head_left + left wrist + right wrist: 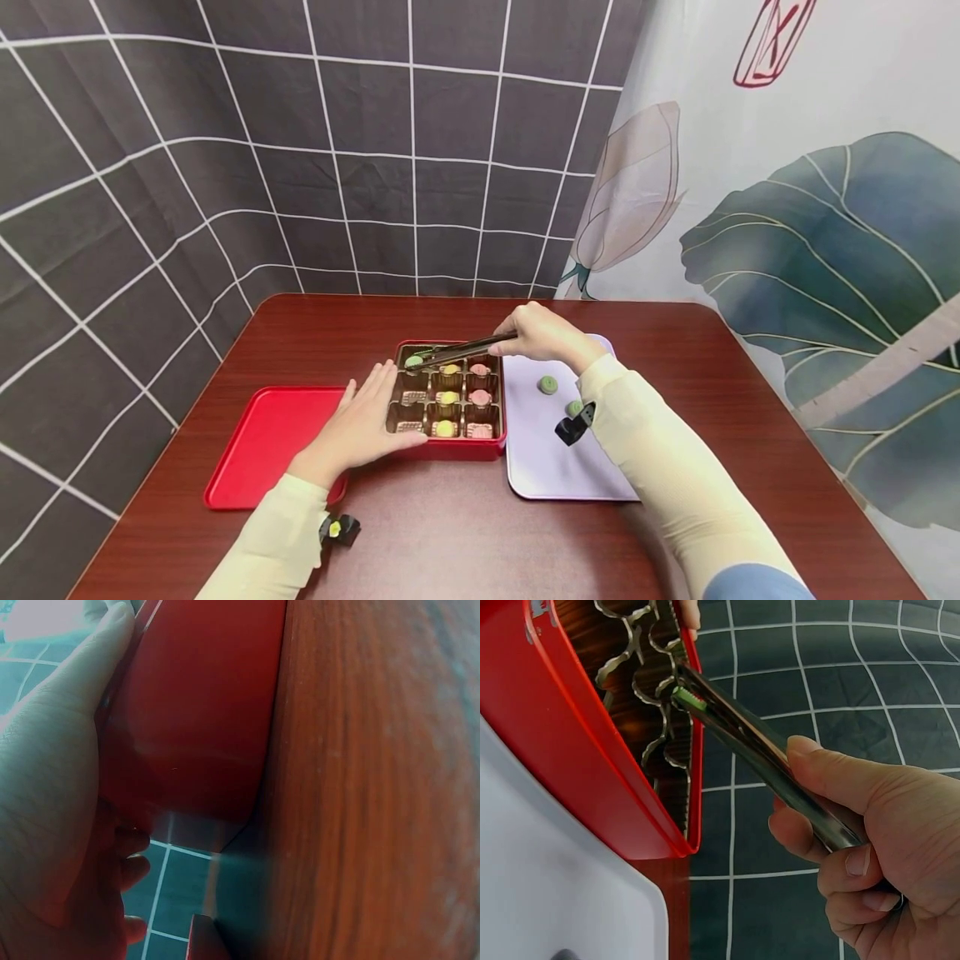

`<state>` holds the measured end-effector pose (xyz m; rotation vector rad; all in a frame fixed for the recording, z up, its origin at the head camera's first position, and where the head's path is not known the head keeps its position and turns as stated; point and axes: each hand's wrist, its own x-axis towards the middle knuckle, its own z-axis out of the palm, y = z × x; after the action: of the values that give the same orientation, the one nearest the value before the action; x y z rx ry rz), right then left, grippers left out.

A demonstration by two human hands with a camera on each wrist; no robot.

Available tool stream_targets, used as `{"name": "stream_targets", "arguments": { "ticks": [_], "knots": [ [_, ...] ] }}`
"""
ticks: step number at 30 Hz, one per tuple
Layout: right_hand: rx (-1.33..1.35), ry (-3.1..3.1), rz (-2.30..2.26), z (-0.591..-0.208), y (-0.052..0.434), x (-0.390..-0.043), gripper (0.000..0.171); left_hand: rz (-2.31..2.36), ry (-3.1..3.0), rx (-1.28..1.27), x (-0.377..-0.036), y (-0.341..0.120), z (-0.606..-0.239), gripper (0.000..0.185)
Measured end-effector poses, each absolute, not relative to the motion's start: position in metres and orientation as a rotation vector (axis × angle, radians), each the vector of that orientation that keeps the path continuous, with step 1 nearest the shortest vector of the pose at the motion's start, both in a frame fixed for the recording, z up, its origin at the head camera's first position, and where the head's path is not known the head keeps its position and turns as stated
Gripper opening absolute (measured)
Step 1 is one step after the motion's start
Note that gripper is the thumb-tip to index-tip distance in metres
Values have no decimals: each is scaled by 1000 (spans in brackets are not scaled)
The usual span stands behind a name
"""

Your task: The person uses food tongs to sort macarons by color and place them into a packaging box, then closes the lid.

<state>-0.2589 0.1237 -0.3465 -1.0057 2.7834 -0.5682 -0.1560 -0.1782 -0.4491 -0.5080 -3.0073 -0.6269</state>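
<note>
My right hand [542, 335] grips a pair of metal tongs [761, 761] that reach over the back of a red box [457, 451]. Between the tong tips is a green macaron [688, 698], at the box's back left compartment. Yellow macarons [448, 398] stand in the middle column, pink macarons [480, 398] in the right one. My left hand [363, 425] rests against the box's left side with its fingers extended and the thumb along the front edge. In the left wrist view the thumb lies over the rim of the red wall [195, 712].
Right of the box lies a lavender tray [555, 467] bearing green macarons [548, 385], partly hidden by my right arm. A red lid or tray [262, 450] lies at the left, partly behind my left hand. The brown table [450, 533] ends at a dark gridded curtain.
</note>
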Motion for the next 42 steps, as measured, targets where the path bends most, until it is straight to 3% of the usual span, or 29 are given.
{"name": "stream_targets", "arguments": {
  "ticks": [42],
  "knots": [
    [-1007,2815,-575,-340,130,-254,22,-630,-3007,-513,-156,-179,-449,119]
  ]
}}
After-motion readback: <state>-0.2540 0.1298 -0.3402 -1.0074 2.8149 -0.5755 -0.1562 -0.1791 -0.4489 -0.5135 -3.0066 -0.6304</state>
